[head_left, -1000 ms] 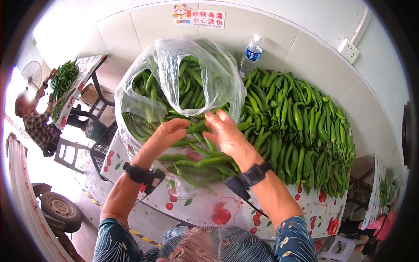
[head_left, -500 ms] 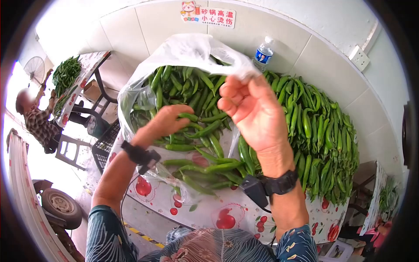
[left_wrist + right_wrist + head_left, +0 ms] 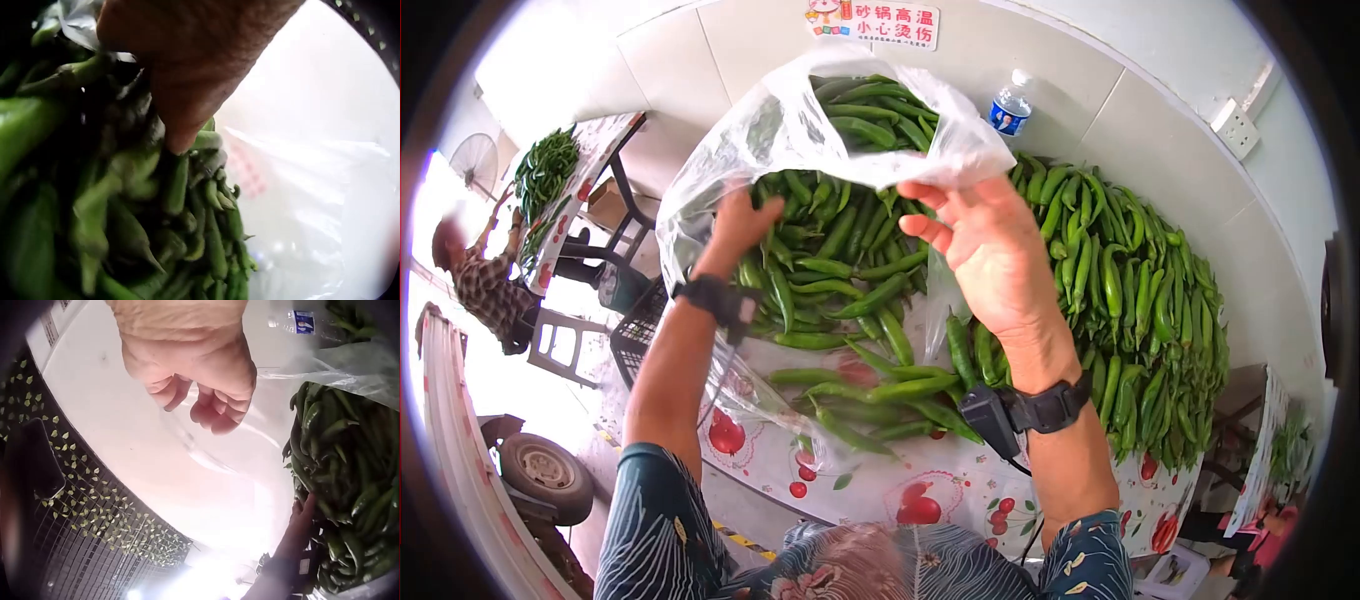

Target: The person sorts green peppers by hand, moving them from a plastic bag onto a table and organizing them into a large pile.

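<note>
A clear plastic bag (image 3: 750, 125) full of green peppers (image 3: 840, 225) lies with its mouth toward the person. The right hand (image 3: 1000, 255) grips the bag's raised rim at the right; in the right wrist view that hand (image 3: 194, 369) has curled fingers with thin film stretching from them. Inside the bag's left side, the left hand (image 3: 740, 230) is among the peppers, thumb apart, its other fingertips hidden. The left wrist view shows this hand (image 3: 194, 69) pointing down, its thumb tip against peppers (image 3: 212, 231). Loose peppers (image 3: 890, 388) lie before the bag mouth.
A wide pile of peppers (image 3: 1140, 290) covers the table's right side. A water bottle (image 3: 1010, 105) stands by the tiled wall behind. Cherry-patterned cloth (image 3: 850, 500) shows along the front edge. Another person (image 3: 490, 285) sits at a table at far left.
The right hand has moved up and right, lifting the bag's rim so the mouth stands wider. My left hand has gone from the middle peppers leftward and deeper into the bag.
</note>
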A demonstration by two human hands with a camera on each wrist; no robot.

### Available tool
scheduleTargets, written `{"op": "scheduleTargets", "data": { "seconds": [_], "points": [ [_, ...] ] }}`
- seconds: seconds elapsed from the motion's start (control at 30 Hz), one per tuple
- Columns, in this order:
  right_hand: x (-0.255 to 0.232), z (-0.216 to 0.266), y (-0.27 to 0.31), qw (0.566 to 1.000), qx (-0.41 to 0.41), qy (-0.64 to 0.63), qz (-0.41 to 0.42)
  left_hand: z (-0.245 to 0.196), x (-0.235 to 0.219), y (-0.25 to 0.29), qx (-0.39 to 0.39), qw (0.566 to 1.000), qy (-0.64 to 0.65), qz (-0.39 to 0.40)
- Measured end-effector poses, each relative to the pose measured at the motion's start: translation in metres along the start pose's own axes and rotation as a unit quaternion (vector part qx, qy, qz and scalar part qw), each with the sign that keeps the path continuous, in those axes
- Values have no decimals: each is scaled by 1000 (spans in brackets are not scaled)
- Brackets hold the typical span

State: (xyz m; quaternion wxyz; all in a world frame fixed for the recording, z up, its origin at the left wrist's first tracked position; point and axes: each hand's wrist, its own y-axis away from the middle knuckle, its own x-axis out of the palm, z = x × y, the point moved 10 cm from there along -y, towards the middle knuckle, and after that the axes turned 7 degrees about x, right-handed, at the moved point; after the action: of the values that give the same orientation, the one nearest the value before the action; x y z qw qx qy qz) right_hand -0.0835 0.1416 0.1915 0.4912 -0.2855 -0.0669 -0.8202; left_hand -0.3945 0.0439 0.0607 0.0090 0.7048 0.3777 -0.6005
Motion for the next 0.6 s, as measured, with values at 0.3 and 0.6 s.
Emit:
{"op": "scheduleTargets", "data": {
  "seconds": [0.3, 0.6],
  "points": [
    [-43, -112, -21, 814, 53, 578, -14, -51, -44, 53, 16, 986, 158, 59],
    [-41, -180, -49, 690, 98, 717, 17, -17, 2, 63, -19, 979, 88, 184]
  ]
}}
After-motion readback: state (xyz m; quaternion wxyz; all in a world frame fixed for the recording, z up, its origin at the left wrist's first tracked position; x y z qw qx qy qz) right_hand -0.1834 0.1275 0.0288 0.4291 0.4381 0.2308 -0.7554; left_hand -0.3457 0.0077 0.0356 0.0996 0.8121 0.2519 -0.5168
